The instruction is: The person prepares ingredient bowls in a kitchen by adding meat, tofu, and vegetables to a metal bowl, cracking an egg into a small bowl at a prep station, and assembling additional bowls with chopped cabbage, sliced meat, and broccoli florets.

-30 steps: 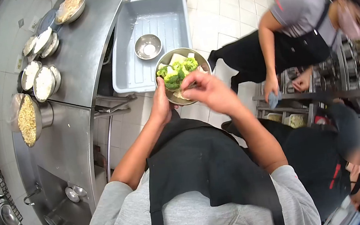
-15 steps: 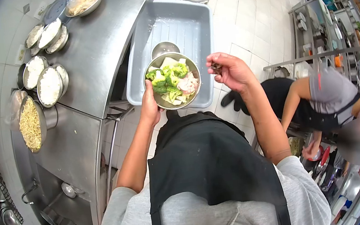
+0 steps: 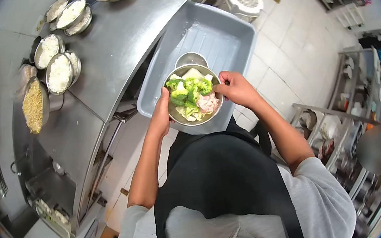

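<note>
In front of me, a round metal bowl (image 3: 196, 122) holds broccoli florets (image 3: 191, 88), pale leafy pieces and a lump of pinkish shredded food (image 3: 207, 102) that I cannot name surely. My left hand (image 3: 158, 116) grips its left side, thumb on the rim and fingers beneath. On the opposite side my right hand (image 3: 237, 88) is closed at the rim, thumb toward the food; its other fingers are partly hidden. Just beyond stands a second metal bowl (image 3: 192, 59), partly covered by the first. Below both is a large grey plastic tub (image 3: 231, 29).
At left runs a steel counter (image 3: 108, 43) with several bowls of white shredded food (image 3: 58, 74) and a container of bean sprouts (image 3: 33, 107). A white lidded bin (image 3: 245, 2) stands past the tub. Metal shelving (image 3: 338, 111) lines the right.
My right hand has moved left from beside the bowl to its rim; earlier it pinched something small and dark. The view has turned, and the co-worker's body at right is no longer visible.
</note>
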`<state>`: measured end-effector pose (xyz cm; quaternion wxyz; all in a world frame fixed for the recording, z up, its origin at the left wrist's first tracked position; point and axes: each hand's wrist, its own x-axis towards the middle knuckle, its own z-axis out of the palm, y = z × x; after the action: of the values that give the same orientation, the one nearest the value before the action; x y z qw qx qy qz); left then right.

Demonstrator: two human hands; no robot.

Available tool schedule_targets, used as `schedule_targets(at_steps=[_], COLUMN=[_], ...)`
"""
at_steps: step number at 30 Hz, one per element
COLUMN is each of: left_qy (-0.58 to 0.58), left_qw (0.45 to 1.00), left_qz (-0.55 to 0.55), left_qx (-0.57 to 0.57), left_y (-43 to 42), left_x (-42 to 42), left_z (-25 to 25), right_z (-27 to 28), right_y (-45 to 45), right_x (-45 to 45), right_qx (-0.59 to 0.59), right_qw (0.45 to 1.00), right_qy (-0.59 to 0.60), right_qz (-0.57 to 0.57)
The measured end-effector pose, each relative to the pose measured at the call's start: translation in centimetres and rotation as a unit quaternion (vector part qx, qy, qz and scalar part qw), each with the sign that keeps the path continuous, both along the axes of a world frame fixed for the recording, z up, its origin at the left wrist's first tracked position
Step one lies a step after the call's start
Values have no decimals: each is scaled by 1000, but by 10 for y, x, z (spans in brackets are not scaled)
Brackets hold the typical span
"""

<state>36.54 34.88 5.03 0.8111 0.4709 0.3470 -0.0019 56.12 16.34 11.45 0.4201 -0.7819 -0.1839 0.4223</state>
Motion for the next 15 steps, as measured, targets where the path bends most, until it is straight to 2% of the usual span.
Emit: schedule_targets(at_steps=[2,6,7,11,15], left_qy=[4,16,23,17,7], left_qw=[999,994,996,995,996], left_qz=[41,1,-2,93,87], left_qx=[6,109,82,-8,14], left_y=[-25,-57,-60,-86,-98], left_x=[18,47,54,101,139], left_z=[15,33,33,62,68], right_z=[5,15,16,37,40], right_y=[-11,-26,-30,-43,-64], right_x=[27,80,94,138,167], right_qx=[-5,49,50,78,119], right_qw=[998,992,992,982,977], right_qy=[-51,-75,-71,-123,-147], right_qz=[42,83,97,124,95])
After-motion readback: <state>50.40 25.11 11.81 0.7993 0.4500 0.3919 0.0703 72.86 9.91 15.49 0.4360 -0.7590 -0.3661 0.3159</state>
